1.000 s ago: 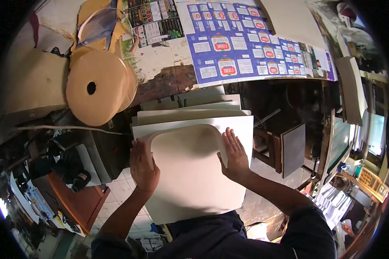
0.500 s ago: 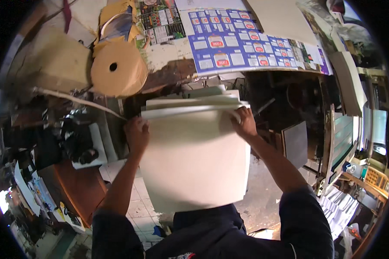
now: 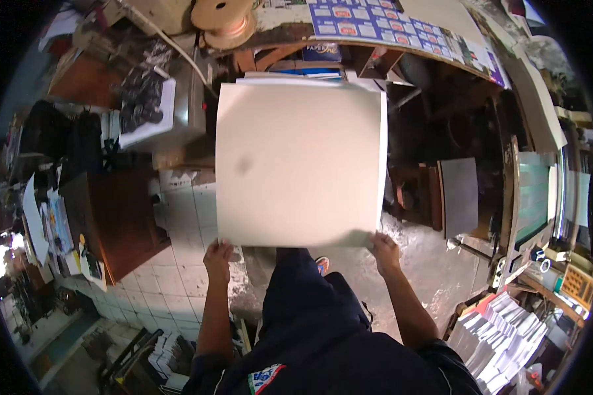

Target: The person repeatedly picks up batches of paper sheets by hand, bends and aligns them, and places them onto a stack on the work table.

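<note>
A large cream paper sheet (image 3: 300,164) stretches out in front of me, with a faint dark smudge left of its middle. White paper edges show from under its far and right sides; how many sheets lie there I cannot tell. At the near left corner, my left hand (image 3: 218,260) pinches the paper with closed fingers. My right hand (image 3: 385,252) grips the near right corner the same way, its thumb on top. Whatever supports the far end is hidden beneath the paper.
Beyond the sheet stands a worktable with blue printed sheets (image 3: 375,23) and a cardboard spool (image 3: 223,20). A brown wooden cabinet (image 3: 122,224) is at left. Dark grey panel (image 3: 459,197) stands at right, with paper stacks (image 3: 501,339) nearer me.
Both hands have come from the paper's far corners back to its near corners. The view has shifted, showing more floor and my legs; the sheet now reaches farther from my body.
</note>
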A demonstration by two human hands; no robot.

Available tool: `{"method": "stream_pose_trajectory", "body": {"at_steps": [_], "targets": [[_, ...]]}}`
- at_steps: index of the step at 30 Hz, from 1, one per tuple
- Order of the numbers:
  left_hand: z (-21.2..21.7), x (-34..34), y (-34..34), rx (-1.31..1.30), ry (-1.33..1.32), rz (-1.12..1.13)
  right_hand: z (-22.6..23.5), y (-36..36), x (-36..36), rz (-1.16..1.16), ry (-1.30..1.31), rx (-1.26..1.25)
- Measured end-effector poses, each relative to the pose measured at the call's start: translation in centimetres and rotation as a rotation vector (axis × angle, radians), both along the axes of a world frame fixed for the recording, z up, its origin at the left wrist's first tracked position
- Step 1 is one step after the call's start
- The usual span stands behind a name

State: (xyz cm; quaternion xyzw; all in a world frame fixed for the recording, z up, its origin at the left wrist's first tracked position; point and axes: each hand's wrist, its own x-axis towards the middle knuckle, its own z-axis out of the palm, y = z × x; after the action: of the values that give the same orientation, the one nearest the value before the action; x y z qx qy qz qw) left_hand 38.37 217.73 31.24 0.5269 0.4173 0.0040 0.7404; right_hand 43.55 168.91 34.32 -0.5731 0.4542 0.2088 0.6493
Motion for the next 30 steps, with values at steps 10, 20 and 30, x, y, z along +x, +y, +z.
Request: {"method": "stream_pose_trajectory", "body": {"at_steps": [10, 20, 30], "targets": [[2.9, 0.5, -7.5, 0.393, -0.243, 0.181, 0.2, 2.4, -3.5, -0.1, -0.681, -0.14], [3.6, 1.3, -15.6, 1.64, -0.416, -0.617, -2.9, 0.7, -3.0, -0.284, -0.601, -0.057], [9.7, 5.6, -15.3, 1.825, -0.82, -0.691, 9.2, 10.4, -0.6, 0.931, -1.017, -1.417]]}}
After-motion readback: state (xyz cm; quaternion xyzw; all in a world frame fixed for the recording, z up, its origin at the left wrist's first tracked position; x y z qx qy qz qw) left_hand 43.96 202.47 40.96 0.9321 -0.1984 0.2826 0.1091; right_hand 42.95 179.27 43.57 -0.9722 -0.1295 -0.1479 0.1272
